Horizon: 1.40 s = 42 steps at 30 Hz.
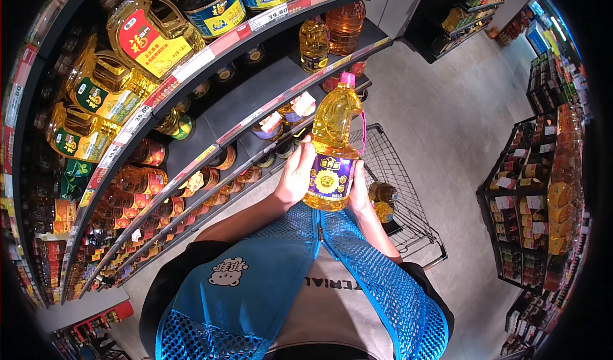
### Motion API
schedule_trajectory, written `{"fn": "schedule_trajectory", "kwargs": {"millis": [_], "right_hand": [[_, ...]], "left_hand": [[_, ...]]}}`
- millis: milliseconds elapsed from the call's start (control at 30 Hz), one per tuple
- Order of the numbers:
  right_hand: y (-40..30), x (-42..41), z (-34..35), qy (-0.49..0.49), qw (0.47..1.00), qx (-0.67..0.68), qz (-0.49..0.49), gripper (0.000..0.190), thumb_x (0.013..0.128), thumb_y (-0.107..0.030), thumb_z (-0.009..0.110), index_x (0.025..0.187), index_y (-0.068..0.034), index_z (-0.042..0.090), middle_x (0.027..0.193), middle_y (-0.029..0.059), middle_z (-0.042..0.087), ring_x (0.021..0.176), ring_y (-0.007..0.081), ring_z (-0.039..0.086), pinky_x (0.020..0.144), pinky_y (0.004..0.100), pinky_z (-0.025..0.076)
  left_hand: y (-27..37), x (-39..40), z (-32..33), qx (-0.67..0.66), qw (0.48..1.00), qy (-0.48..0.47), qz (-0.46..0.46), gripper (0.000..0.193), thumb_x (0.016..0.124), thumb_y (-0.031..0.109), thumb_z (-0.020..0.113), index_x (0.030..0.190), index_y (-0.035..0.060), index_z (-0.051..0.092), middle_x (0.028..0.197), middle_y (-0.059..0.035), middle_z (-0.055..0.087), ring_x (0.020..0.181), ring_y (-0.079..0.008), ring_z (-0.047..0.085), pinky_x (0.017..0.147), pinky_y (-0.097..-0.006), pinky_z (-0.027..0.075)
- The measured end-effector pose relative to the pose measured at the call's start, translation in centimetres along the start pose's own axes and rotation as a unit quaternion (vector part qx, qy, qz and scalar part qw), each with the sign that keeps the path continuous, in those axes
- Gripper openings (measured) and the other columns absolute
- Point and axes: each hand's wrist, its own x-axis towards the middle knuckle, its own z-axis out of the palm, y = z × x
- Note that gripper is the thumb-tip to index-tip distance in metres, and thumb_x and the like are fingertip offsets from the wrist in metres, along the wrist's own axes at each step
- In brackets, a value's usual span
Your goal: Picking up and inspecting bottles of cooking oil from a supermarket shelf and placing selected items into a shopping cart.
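Observation:
A large clear plastic bottle of yellow cooking oil [330,144], with a pink cap, a pink strap and a purple label, is held upright before my chest. My left hand [297,173] presses against its left side, thumb and fingers along the bottle. On the opposite side my right hand [359,190] grips it low, beside the label. The label faces the camera. Behind and to the right of the bottle stands a wire shopping cart [407,206], in which a few oil bottles [383,202] lie.
Curved-looking store shelves [230,135] with oil bottles and price strips fill the left and top. Two similar oil bottles [313,44] stand on the shelf just beyond the held one. Black display racks [522,202] with bottles are at the right, across a grey tiled floor [445,115].

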Motion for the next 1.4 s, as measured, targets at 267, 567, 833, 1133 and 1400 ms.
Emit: {"fn": "schedule_trajectory", "kwargs": {"millis": [267,567,833,1133,1400], "right_hand": [[-0.4,-0.1,0.5,-0.004,1.000,-0.007,-0.008,0.068,0.106,-0.057,0.024,0.146,-0.005,0.042,0.136,0.0102,0.059,0.122,0.0200,0.059,0.105,0.0378,0.047],[-0.1,-0.1,0.2,-0.008,1.000,-0.010,-0.005,0.070,0.105,-0.059,0.025,0.146,-0.005,0.042,0.137,0.0108,0.059,0.122,0.0209,0.060,0.105,0.0384,0.048],[-0.8,-0.3,1.1,-0.006,1.000,0.029,-0.009,0.064,0.109,-0.048,0.021,0.142,0.002,0.046,0.136,0.0129,0.059,0.122,0.0197,0.058,0.106,0.0354,0.045],[-0.7,-0.3,1.1,-0.015,1.000,0.022,-0.012,0.064,0.109,-0.048,0.021,0.142,0.001,0.047,0.136,0.0128,0.059,0.122,0.0194,0.058,0.106,0.0352,0.045],[-0.3,-0.4,0.7,-0.008,1.000,-0.010,-0.008,0.068,0.105,-0.058,0.028,0.144,-0.005,0.045,0.134,0.0108,0.061,0.120,0.0203,0.061,0.103,0.0375,0.049]], "left_hand": [[-0.5,0.0,-0.4,-0.006,1.000,0.000,-0.001,0.053,0.111,0.032,0.034,0.149,-0.0048,0.036,0.143,-0.0107,0.050,0.132,-0.0147,0.045,0.112,-0.0274,0.033],[-0.5,-0.2,-0.5,0.000,1.000,-0.002,-0.006,0.054,0.111,0.033,0.033,0.148,-0.0051,0.037,0.144,-0.0115,0.049,0.133,-0.0156,0.044,0.113,-0.0278,0.033],[-0.3,-0.3,-0.4,0.021,1.000,0.007,-0.008,0.055,0.111,0.035,0.030,0.146,-0.0062,0.039,0.144,-0.0123,0.050,0.133,-0.0170,0.045,0.113,-0.0283,0.033],[-0.2,-0.4,-0.4,0.028,1.000,0.004,-0.013,0.056,0.111,0.036,0.030,0.147,-0.0061,0.038,0.145,-0.0123,0.050,0.134,-0.0169,0.044,0.114,-0.0284,0.032],[-0.6,-0.4,-0.6,0.018,1.000,-0.003,-0.006,0.055,0.111,0.035,0.031,0.148,-0.0049,0.037,0.144,-0.0118,0.050,0.133,-0.0164,0.045,0.113,-0.0285,0.033]]}}
